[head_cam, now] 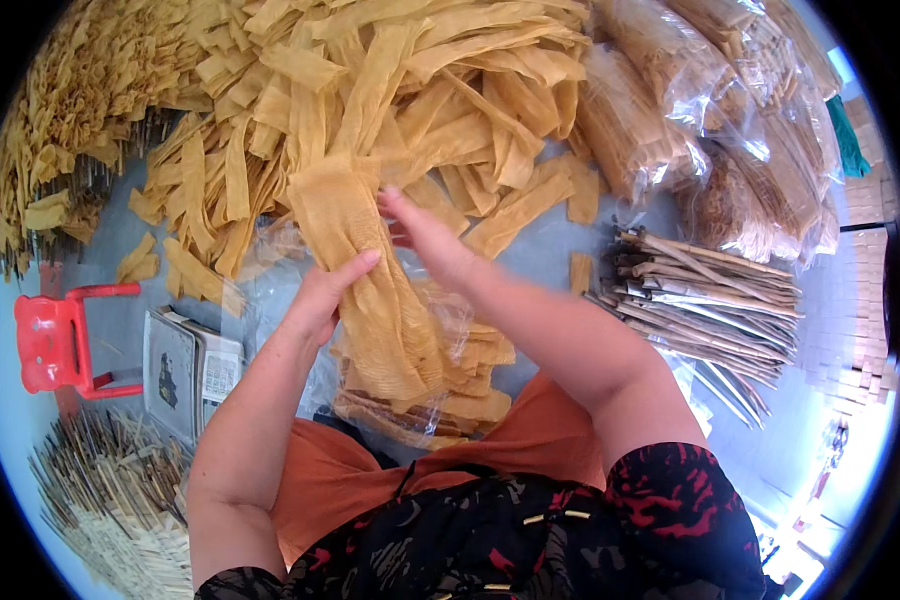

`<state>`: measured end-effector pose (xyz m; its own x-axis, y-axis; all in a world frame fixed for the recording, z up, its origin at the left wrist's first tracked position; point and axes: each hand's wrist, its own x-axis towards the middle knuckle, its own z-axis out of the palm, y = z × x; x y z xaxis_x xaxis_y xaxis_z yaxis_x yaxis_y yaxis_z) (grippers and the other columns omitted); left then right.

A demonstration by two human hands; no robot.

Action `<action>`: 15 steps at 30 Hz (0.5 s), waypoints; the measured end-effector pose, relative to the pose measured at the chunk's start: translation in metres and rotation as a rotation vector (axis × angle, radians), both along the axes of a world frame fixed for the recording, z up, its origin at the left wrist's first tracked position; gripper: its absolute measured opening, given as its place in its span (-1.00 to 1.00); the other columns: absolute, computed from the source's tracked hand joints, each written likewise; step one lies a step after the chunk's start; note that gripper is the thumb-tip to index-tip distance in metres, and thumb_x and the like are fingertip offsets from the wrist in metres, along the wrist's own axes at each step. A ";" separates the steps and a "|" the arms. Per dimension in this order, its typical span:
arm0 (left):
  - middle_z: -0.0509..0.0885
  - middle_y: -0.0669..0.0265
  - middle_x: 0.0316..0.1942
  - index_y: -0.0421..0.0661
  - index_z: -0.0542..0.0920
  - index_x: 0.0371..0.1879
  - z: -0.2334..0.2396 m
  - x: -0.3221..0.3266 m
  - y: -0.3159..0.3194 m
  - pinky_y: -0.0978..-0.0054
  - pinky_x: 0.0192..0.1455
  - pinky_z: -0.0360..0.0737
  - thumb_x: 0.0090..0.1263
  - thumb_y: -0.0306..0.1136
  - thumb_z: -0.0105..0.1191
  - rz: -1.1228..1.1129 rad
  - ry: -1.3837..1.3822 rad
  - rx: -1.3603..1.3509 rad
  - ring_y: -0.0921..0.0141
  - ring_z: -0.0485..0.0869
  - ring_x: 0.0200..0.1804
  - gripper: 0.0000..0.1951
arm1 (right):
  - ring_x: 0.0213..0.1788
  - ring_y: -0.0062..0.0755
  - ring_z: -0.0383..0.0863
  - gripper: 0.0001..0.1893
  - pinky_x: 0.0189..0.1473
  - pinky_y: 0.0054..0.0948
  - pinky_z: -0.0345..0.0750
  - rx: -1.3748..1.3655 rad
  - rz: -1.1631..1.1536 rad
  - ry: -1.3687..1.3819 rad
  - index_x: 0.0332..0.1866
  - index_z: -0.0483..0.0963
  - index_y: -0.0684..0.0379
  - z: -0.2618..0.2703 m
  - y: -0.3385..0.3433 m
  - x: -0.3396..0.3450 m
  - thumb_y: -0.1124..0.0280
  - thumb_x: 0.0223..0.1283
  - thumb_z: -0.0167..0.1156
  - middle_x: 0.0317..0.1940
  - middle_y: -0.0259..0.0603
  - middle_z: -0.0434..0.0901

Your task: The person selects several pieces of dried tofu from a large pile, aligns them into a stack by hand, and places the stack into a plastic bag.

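Note:
My left hand (328,289) grips a wide, ribbed yellow strip (379,315), apparently dried tofu skin, with the thumb laid across its front. The strip hangs over a clear plastic bag (454,337) holding more stacked yellow strips (487,397) between my legs. Beside the upper right edge of the held strip is my right hand (424,229), slightly blurred, its fingers apart. Whether its fingertips touch the strip is hard to tell. A large loose heap of similar strips (450,90) spreads just beyond both hands.
Filled clear bags (637,127) lie at the upper right, above a bundle of thin sticks (712,300). On the left are a red plastic chair (49,345), a weighing scale (172,371) and another mass of sticks (112,472). A denser yellow pile (105,90) rises at the upper left.

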<state>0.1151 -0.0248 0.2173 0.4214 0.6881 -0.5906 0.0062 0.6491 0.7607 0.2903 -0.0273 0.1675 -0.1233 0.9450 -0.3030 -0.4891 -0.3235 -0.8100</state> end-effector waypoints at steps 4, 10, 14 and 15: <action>0.58 0.24 0.05 -0.20 0.43 0.16 -0.004 -0.007 0.010 0.39 0.17 0.50 0.23 -0.22 0.28 0.114 0.027 -0.074 0.35 0.56 0.09 -0.44 | -0.09 -0.37 0.55 -0.42 -0.02 -0.37 0.45 -0.365 0.048 -0.779 0.24 0.42 0.13 -0.077 0.003 0.063 0.11 0.12 0.25 -0.08 -0.20 0.59; 0.58 0.23 0.05 -0.23 0.42 0.17 0.003 -0.017 0.017 0.39 0.17 0.50 0.22 -0.21 0.29 0.154 -0.018 -0.023 0.34 0.56 0.09 -0.42 | 0.17 -0.14 0.39 -0.31 0.15 0.08 0.34 -0.569 -0.154 -0.649 0.34 0.21 0.10 -0.191 -0.040 0.108 0.24 0.06 0.26 0.19 -0.14 0.37; 0.58 0.22 0.06 -0.24 0.42 0.16 0.012 -0.024 0.021 0.40 0.18 0.49 0.21 -0.19 0.30 0.175 -0.018 -0.021 0.35 0.56 0.10 -0.40 | -0.03 -0.15 0.53 -0.35 0.03 -0.05 0.44 -0.800 -0.079 -0.506 0.23 0.31 0.20 -0.191 -0.035 0.087 0.26 -0.02 0.33 -0.05 -0.10 0.56; 0.58 0.22 0.05 -0.24 0.42 0.16 0.013 -0.024 0.022 0.40 0.18 0.48 0.20 -0.19 0.31 0.175 -0.023 -0.026 0.35 0.56 0.10 -0.39 | -0.02 -0.15 0.52 -0.33 0.04 -0.04 0.43 -0.813 -0.111 -0.425 0.24 0.31 0.17 -0.199 -0.034 0.089 0.25 -0.04 0.35 -0.05 -0.10 0.56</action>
